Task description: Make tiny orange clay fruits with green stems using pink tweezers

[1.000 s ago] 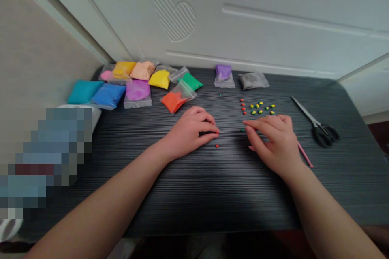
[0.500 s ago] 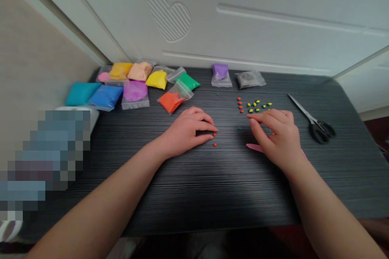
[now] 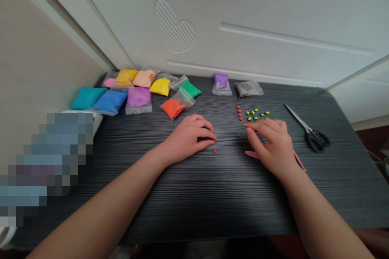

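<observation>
Thumb and index finger of my left hand point(image 3: 193, 139) close around a tiny orange-red clay ball point(image 3: 214, 141), mostly covered by the fingertips. A second orange-red ball point(image 3: 214, 151) lies just below them on the table. To the right, my right hand point(image 3: 272, 141) hovers low with thumb and index tips pinched together; whatever may be between them is too small to make out. Under that palm lies a pink tool point(image 3: 251, 154), partly hidden. Beside its fingertips are a green speck point(image 3: 238, 135), a column of orange-red pieces point(image 3: 239, 115) and several yellow-and-green pieces point(image 3: 255, 110).
Scissors point(image 3: 310, 129) with black handles lie at the right. Along the back stand bags of coloured clay, including orange point(image 3: 173, 108), green point(image 3: 191, 88), purple point(image 3: 221, 80) and grey point(image 3: 249, 88). A white panel point(image 3: 273, 20) rises behind the dark table point(image 3: 194, 202).
My left fingertips have closed in on the upper orange-red ball, which showed more openly before. My right hand keeps its pinch. The whole view has shifted slightly.
</observation>
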`<state>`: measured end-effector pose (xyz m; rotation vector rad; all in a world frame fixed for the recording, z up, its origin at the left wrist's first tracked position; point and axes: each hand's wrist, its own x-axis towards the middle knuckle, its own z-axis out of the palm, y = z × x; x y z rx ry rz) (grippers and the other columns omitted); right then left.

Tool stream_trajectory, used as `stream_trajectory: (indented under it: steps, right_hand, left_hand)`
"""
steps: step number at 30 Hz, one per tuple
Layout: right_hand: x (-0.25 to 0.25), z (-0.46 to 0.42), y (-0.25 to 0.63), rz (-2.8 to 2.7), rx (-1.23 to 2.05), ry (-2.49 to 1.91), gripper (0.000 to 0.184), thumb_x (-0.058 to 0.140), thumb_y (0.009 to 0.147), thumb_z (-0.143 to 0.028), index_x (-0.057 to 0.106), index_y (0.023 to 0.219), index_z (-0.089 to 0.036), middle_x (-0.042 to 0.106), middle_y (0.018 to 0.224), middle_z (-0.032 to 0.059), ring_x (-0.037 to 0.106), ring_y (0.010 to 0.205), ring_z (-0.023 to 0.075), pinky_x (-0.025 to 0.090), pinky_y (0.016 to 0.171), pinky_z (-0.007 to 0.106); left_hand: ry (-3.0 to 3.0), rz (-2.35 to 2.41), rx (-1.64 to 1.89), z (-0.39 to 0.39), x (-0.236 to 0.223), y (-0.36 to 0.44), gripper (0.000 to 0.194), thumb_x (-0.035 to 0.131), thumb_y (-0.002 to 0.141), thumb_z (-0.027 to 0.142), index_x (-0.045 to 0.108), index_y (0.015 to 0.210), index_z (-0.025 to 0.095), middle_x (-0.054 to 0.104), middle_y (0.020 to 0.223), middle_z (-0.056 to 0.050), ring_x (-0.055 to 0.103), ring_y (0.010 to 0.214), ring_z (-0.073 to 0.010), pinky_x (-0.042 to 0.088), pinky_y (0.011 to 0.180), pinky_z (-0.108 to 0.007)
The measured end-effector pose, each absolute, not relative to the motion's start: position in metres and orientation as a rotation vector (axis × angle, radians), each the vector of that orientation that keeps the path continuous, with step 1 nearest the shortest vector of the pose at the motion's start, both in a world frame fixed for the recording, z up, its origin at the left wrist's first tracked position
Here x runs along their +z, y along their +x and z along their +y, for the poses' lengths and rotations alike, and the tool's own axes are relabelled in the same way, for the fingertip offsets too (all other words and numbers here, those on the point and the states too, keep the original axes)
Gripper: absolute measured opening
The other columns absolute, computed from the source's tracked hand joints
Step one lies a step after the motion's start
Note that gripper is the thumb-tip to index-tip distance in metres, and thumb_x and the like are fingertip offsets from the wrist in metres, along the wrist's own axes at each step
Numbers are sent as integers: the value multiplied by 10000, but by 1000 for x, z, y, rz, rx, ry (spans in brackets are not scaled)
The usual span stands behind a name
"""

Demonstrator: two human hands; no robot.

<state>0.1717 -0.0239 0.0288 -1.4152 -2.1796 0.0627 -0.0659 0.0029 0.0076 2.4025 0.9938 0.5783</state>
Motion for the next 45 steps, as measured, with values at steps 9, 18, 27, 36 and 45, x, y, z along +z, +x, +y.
stream_trajectory:
  steps: [9,18,27,36,45]
  right_hand:
    - [29,-24,171,-2205,86,-1402,126,506,812,-243,622,857,-226,657,848,7,569,794,148,300,791,351]
    - [28,-24,172,-2205,84,-1398,123,511,808,-241,622,861,-228,657,847,4,570,797,145,298,793,350]
    - [26,-24,172,-2214,87,-1368,124,513,802,-238,621,863,-230,656,847,5,575,788,149,308,776,351]
    - [25,-25,171,-2208,107,-1338,125,509,808,-231,619,867,-227,657,850,16,572,789,151,317,760,346]
    - [36,-21,143,-2111,233,-1352,194,488,821,-290,647,913,-227,672,898,32,595,862,163,409,774,329]
  left_hand:
    - [2386,1018,596,2,9,-65,156,548,766,261,668,865,248,623,931,-9,469,957,-169,371,874,-323]
    - [2393,1000,601,2,9,-65,208,550,744,207,655,920,240,626,934,-9,474,964,-167,378,880,-324]
    - [2334,1736,1156,-1,13,-74,367,527,759,256,514,1124,221,527,1140,-72,432,1093,-236,298,958,-421]
    - [2191,2153,787,12,-2,-89,441,467,793,356,453,1189,163,544,1139,-145,452,1037,-316,288,862,-492]
    - [2468,1564,993,-7,16,-64,427,501,786,229,439,1208,221,576,1132,-87,452,1100,-246,256,936,-439]
